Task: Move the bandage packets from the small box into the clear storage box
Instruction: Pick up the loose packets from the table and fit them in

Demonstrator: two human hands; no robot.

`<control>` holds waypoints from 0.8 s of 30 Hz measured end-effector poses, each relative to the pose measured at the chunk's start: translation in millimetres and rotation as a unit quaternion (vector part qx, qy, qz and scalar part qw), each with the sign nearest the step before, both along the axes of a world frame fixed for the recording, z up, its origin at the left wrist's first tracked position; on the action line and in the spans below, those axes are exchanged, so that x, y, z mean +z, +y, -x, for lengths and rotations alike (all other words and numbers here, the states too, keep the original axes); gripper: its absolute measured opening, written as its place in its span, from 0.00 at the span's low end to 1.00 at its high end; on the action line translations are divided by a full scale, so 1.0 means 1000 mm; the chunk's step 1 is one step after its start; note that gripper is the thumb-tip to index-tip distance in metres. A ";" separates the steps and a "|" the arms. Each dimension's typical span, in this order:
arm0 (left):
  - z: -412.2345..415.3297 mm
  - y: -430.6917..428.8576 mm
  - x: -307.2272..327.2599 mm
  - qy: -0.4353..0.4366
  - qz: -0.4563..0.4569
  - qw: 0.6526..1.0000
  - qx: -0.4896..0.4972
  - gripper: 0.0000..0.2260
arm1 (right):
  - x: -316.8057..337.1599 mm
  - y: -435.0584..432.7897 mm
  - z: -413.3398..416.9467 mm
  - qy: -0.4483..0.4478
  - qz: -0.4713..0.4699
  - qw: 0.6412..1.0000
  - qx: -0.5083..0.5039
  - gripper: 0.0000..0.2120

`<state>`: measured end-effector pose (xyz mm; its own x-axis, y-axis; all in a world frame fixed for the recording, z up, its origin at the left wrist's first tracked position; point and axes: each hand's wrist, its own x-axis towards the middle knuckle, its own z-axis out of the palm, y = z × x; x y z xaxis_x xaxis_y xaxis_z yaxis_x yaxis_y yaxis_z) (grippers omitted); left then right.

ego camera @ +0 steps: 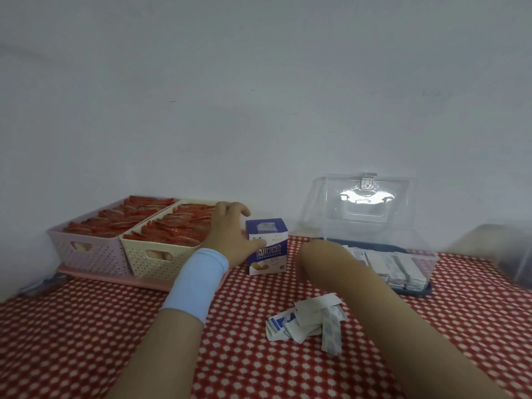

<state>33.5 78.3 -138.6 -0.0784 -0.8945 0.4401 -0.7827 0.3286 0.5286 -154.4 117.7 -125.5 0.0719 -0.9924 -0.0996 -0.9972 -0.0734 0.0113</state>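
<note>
Perforated plastic makes up the two baskets in the left of the frame, one lilac basket [86, 254] and one cream basket [144, 249]. Both are packed with rows of glossy red packets [121, 220] and stand on a pink tray [115, 276]. Just right of them the left hand [227, 231], with a pale blue wristband [198, 280], grasps the one small box [269, 251], thumb on its front and fingers curled over the back. The cardboard box is white and purple, stands upright at centre, and white paper shows in its open top. The right hand [306, 254] beside it is blurred, so I cannot tell its grip. Below lies one loose heap of flat white bandage packets [308, 319] on the red, white-dotted tablecloth [86, 341]; their number is unclear. At right sits the one clear storage box [426, 254], its lid [359, 203] raised, holding rows of stacked packets [397, 269]. A blurred translucent object [501, 251] is at the right edge.
</note>
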 end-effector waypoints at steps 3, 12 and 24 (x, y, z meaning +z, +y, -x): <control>0.002 0.012 0.021 0.036 0.054 0.998 -0.023 0.15 | -0.005 -0.003 -0.001 0.007 -0.037 0.999 -0.018 0.24; 0.029 0.032 0.036 -0.036 -0.216 0.965 -0.147 0.07 | 0.006 0.001 0.014 -0.164 0.103 0.979 0.057 0.17; 0.048 0.046 0.034 0.071 -0.264 0.940 -0.205 0.05 | 0.022 0.026 0.045 -0.381 0.048 0.922 0.050 0.13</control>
